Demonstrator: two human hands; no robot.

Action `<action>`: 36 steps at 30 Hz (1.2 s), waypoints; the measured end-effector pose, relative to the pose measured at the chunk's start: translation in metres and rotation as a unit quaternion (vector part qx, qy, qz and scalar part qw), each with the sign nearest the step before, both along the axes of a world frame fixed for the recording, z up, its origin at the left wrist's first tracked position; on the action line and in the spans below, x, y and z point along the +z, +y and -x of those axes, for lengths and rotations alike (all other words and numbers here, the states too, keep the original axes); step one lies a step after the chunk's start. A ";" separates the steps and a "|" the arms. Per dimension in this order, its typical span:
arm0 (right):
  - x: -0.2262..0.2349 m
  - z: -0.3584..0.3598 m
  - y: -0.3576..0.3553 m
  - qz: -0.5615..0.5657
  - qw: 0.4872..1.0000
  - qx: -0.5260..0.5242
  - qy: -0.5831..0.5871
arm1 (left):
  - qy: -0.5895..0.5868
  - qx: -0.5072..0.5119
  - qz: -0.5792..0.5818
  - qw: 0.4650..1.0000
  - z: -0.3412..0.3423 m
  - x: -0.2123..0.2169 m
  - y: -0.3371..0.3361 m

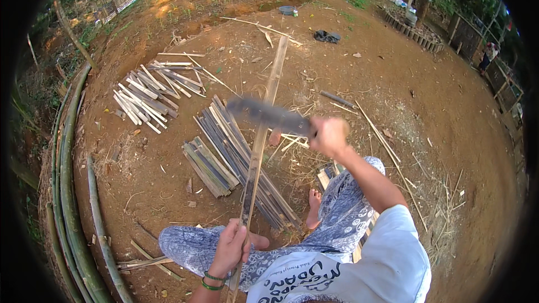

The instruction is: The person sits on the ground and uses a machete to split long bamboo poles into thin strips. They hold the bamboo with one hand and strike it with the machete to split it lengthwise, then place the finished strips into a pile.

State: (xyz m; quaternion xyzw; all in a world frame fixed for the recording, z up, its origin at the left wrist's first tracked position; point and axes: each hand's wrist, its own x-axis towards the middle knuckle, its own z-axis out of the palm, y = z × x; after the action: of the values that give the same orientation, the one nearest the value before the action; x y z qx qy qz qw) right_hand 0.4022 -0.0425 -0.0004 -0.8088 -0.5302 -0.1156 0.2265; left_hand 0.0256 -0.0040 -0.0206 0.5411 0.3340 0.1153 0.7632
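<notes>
Bamboo strip [264,129]: long, narrow, pale tan w/ darker patches, running from the person's lap up and away across the dirt, far tip near [282,42]. Left hand [230,247] has fingers wrapped tight round its lower end, just above the knee; green bands on that wrist. Right hand [328,136] is closed in a fist on the handle of a broad dark blade [269,115], which is motion-blurred and crosses the strip approx. mid-length; can't tell if edge touches it.

Room: open brown dirt to the right and far side of the strip, only thin splinters and a few loose sticks [387,151] there. Left side is tighter, w/ a bundle of dark split slats [241,157] lying just beside and partly under the strip, a shorter stack [208,168] next to it, and a scattered pile of pale slats [149,95] further off. Long green bamboo poles [70,179] curve along the left edge, well apart. Bare foot [313,207] rests by the slat bundle. Person sits in patterned trousers [337,213], white shirt. Fence and greenery ring the yard at the far rim.
</notes>
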 end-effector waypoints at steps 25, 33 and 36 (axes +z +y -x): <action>-0.019 -0.021 0.032 0.024 0.992 0.109 -0.062 | 0.026 0.030 0.015 0.999 0.041 -0.006 -0.017; -0.002 -0.155 0.057 0.001 0.978 -0.205 0.036 | 0.063 0.018 0.039 0.997 0.092 -0.024 -0.040; -0.008 -0.158 0.056 -0.111 0.970 -0.202 0.072 | 0.059 0.033 0.032 0.997 0.089 -0.027 -0.034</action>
State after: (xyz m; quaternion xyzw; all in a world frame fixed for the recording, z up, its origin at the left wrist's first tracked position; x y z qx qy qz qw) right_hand 0.5603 0.0135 -0.0086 -0.8749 -0.3223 -0.1590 0.3247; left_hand -0.0636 -0.0384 -0.0477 0.5112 0.3992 0.0980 0.7548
